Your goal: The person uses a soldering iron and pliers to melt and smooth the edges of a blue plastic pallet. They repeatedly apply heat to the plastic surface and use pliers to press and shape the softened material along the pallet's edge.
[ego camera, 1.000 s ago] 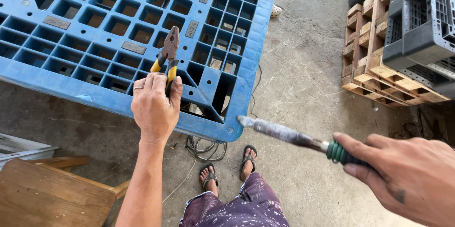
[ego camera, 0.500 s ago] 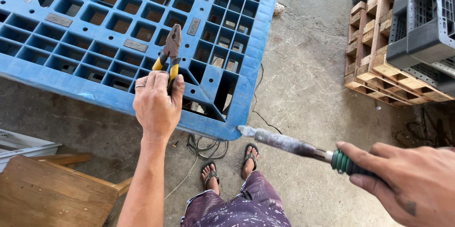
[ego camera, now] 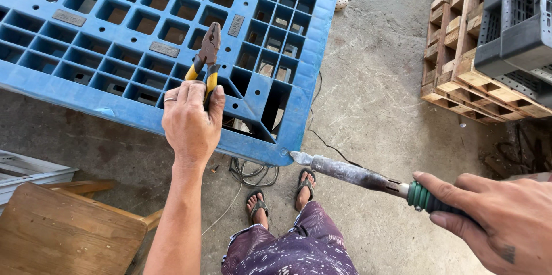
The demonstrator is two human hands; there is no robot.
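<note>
Concrete floor (ego camera: pixel 379 97) lies open beyond blue pallet (ego camera: pixel 115 28) corner.

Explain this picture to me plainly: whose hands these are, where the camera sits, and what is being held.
The camera is worn on a person's head and looks down, so both hands are that person's own; you also see their patterned shorts and sandalled feet. The left hand grips pliers with yellow handles, held over a blue plastic pallet with a grid of square openings. The right hand holds a long soldering-iron-like tool by its green grip, its flat tip close to the pallet's corner. Everything sits on a concrete floor. A wooden stool is at lower left; wooden pallets with grey plastic ones on top stand at upper right.
</note>
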